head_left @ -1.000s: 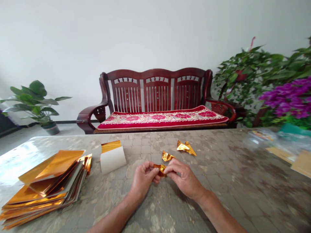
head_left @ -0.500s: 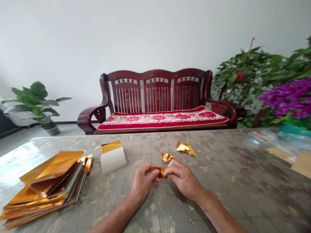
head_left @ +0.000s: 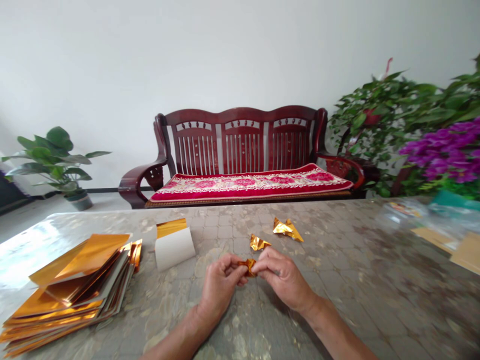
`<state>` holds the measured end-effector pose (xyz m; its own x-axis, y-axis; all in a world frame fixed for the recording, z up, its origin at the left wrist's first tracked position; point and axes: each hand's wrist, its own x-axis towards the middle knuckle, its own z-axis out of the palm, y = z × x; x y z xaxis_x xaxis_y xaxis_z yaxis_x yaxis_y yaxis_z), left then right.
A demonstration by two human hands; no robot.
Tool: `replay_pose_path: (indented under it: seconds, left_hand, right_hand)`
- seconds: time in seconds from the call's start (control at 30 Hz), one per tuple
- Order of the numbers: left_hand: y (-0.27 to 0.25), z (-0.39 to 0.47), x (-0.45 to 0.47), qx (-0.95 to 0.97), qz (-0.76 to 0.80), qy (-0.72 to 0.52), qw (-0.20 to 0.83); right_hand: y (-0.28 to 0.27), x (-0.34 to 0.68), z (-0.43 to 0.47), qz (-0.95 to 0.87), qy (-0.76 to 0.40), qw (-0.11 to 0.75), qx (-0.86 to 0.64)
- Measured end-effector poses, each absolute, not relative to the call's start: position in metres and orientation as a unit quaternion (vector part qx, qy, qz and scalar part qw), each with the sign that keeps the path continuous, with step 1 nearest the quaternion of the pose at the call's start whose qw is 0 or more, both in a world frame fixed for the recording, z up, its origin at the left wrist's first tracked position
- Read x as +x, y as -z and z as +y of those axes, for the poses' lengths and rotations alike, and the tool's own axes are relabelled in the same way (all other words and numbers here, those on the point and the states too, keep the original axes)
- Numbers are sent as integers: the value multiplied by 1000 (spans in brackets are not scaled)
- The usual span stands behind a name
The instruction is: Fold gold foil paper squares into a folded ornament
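Pinching folded gold foil paper (head_left: pixel 251 267) by opposite ends, between left grip (head_left: pixel 221 281) and right grip (head_left: pixel 285 281), over the worktop (head_left: pixel 356 265).

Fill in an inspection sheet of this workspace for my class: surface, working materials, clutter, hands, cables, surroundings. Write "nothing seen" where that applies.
Surface: table with a glossy, patterned top.
Working materials: small gold piece, held; crumpled gold piece just beyond it, more crumpled gold foil farther off; curled sheet, mostly pale side up; untidy sheet stack at left.
Clutter: clear plastic packaging and brown flat pieces at right.
Hands: left hand and right hand both pinch the small gold piece.
Cables: nothing seen.
Surroundings: wooden bench with red floral cover; potted plant; purple flowers.
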<state>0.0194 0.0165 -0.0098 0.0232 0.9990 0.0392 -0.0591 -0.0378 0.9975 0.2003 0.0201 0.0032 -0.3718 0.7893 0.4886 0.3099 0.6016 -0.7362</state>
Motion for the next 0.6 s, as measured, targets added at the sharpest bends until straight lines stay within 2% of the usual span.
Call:
replay_pose_path:
  seconds: [0.37, 0.6]
  left_hand:
    - [10, 13, 18, 533, 474, -507, 484]
    - [8, 13, 17, 541, 488, -505, 463]
  right_hand:
    - [-5, 199, 18, -783, -275, 440, -342]
    - [-3, 194, 16, -736, -256, 456, -430]
